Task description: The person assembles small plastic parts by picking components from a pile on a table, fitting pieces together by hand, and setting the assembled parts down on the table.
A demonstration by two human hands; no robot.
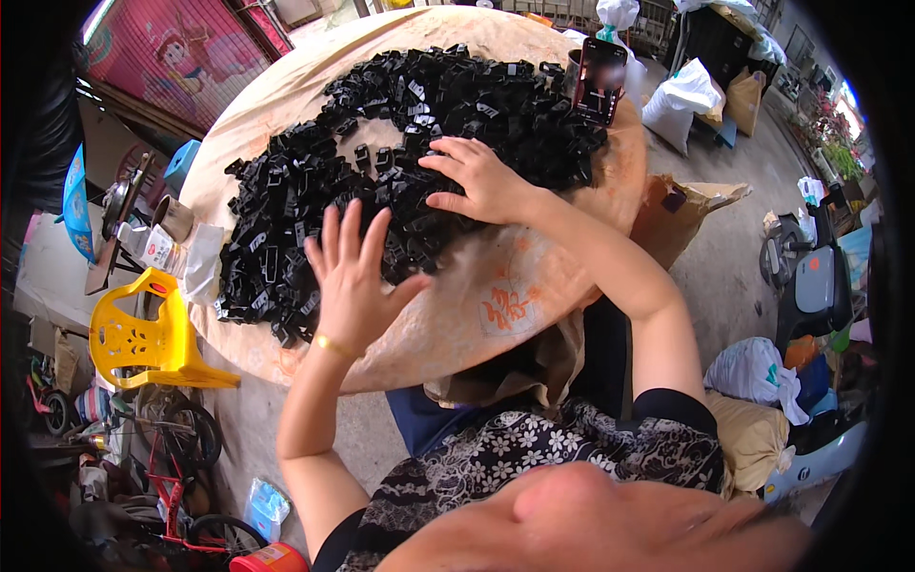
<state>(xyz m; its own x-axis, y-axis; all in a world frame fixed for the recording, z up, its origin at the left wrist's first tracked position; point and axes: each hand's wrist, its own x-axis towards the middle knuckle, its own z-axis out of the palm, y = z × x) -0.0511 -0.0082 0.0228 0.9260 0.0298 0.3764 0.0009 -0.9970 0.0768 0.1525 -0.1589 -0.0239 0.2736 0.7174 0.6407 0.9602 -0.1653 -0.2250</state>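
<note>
A large heap of small black plastic parts (457, 95) is spread over a round table (562, 257) with a pale cloth cover. Some of the parts look like little clips or frames, but their exact kind is too small to tell. My left hand (357, 281) is open over the heap's near left part, its fingers spread and a gold-coloured band at the wrist. Further to the right, my right hand (484, 183) reaches over the middle of the heap, fingers apart. Neither hand shows anything held. Whether the fingertips touch the parts cannot be made out.
A phone (599, 84) stands upright at the table's far right, against a dark cup-like holder. A yellow plastic chair (148, 334) is at the left, near a white paper bag (202, 262). An open cardboard box (672, 219) sits by the right edge. White sacks (681, 105) stand beyond it.
</note>
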